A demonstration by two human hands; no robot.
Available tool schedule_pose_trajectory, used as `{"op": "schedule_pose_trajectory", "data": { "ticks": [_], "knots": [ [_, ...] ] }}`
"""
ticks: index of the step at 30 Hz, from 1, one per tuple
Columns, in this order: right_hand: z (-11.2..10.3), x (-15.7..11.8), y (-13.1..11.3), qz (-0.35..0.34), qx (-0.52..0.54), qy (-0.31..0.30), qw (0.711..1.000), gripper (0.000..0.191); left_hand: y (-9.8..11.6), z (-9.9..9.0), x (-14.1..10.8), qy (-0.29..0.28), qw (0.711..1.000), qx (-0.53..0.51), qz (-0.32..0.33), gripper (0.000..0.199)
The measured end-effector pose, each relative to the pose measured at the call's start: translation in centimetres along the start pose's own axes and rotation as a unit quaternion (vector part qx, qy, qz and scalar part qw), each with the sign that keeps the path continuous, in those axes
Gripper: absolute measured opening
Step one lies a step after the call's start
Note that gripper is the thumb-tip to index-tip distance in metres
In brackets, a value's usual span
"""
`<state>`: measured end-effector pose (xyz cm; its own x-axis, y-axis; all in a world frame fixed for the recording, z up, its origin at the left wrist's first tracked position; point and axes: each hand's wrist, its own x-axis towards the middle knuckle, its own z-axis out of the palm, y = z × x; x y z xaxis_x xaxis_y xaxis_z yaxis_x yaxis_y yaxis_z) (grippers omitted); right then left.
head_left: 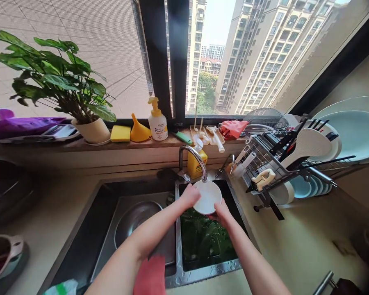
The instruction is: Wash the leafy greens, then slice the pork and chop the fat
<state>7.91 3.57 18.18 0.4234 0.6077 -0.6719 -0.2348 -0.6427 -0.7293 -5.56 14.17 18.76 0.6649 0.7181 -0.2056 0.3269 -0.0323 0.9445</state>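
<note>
A white bowl (208, 196) is held tilted under the curved metal faucet (194, 152), over the right sink basin. On the bowl's right rim, my right hand (222, 210) grips with the thumb on the near side and fingers underneath. My left hand (192, 195) is closed at the bowl's left edge; its fingertips are partly hidden against the bowl. Beneath both hands, green leafy vegetables (204, 237) lie in the right basin (181, 246). Whether water is running from the spout is hard to make out.
A metal basin (135, 219) sits in the left sink. To the right stands a dish rack (261, 143) with utensils and plates. Behind the faucet is a yellow bottle (197, 164). The sill carries a potted plant (92, 131), sponge (120, 133), funnel (140, 130) and pump bottle (158, 123).
</note>
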Motion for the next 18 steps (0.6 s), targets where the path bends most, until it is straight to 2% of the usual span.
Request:
{"op": "schedule_pose_trajectory", "data": {
  "ticks": [2,5,7,9,11,13,14,16,17,18],
  "knots": [
    [-0.1,-0.3,0.0,0.004,0.011,-0.023,1.000,0.063,0.3,-2.7,0.1,0.052,0.996,0.058,0.054,0.007],
    [0.1,-1.4,0.3,0.012,0.011,-0.054,0.998,0.063,0.0,-5.4,0.6,0.110,0.960,0.203,0.159,0.028],
    [0.6,-2.6,0.6,0.007,0.007,-0.078,0.997,0.063,-0.8,-6.1,0.9,0.092,0.940,0.267,0.191,0.035],
    [1.3,-3.8,0.8,-0.007,0.002,-0.115,0.993,0.063,-1.7,-6.3,1.2,0.055,0.934,0.288,0.204,0.037],
    [2.1,-4.8,1.0,-0.025,-0.028,-0.130,0.991,0.062,-2.6,-6.8,1.0,0.021,0.935,0.278,0.219,0.038],
    [3.0,-5.6,1.3,-0.048,-0.083,-0.119,0.988,0.063,-3.5,-8.0,-0.1,-0.023,0.940,0.255,0.226,0.039],
    [3.5,-6.0,1.6,-0.058,-0.113,-0.114,0.985,0.065,-4.0,-8.7,-1.0,-0.012,0.950,0.229,0.213,0.037],
    [4.9,-6.9,2.4,-0.082,-0.172,-0.109,0.975,0.068,-5.3,-9.9,-4.1,0.105,0.974,0.137,0.144,0.036],
    [5.8,-7.4,2.8,-0.106,-0.203,-0.104,0.968,0.069,-6.1,-10.2,-6.0,0.183,0.978,0.066,0.079,0.037],
    [6.9,-7.9,3.3,-0.142,-0.235,-0.091,0.957,0.069,-7.0,-10.2,-8.2,0.233,0.972,-0.020,-0.007,0.038]
  ]
}}
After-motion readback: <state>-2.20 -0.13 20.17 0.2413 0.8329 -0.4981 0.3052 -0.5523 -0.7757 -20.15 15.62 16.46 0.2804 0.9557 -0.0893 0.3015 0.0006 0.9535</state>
